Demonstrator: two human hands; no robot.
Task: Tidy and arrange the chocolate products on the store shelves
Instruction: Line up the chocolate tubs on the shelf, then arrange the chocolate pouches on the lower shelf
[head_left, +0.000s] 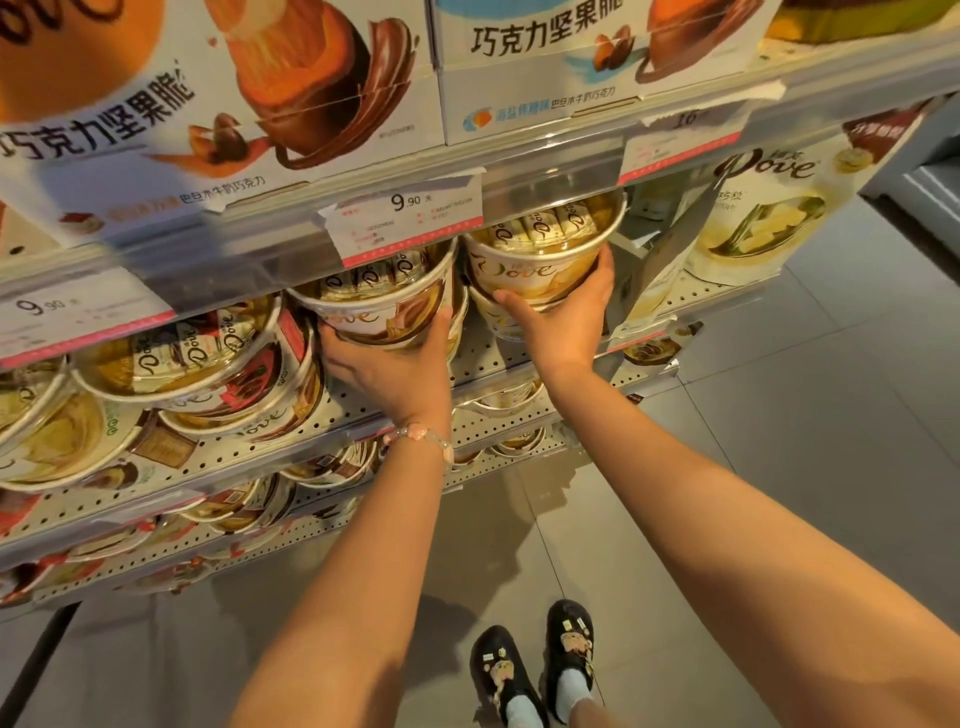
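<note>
Two Dove tubs gripped, one per hand: left hand (395, 366) cupped under the left tub (382, 304), right hand (563, 312) wrapped around the right tub (540, 252) at 1 o'clock from it, atop another tub. Both arms stretched up toward the perforated shelf (483, 353). More tubs stacked at 9 o'clock, uncountable.

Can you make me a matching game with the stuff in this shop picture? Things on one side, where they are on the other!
Things:
1. left hand
2. right hand
3. price tag reading 9.90
4. black shoes

Places:
A. on the grey floor tiles
B. gripping the Dove tub on the right
C. clipped to the shelf edge above the tubs
D. gripping the Dove tub on the left

Pairs: 1-D, 2-B, 3-C, 4-A
</note>
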